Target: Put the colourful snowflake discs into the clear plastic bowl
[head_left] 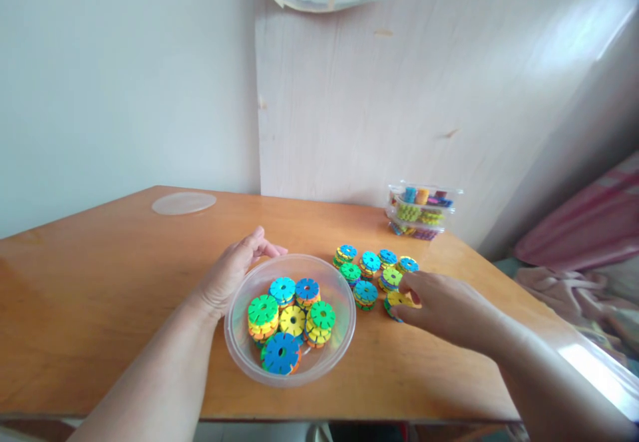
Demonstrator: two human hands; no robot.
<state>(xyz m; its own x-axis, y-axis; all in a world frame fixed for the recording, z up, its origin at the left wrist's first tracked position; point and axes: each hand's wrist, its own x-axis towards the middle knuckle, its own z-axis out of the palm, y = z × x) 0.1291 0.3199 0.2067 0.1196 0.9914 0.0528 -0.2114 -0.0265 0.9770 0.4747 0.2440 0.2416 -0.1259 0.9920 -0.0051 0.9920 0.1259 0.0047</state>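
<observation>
Head view: disc stacks point(372, 270) between bowl point(239, 342) and lidded box point(422, 212).

Tabletop point(100, 295): orange-brown wood, glossy, set against the wall.
Near front edge, middle: clear plastic bowl point(344, 335) holding stacked toy discs.
Right of bowl: loose disc stacks point(372, 270) clustered on the bare wood.
Far right corner: clear lidded box point(422, 210) of coloured pieces.
Far left edge: clear round lid point(184, 203), lying flat.
</observation>
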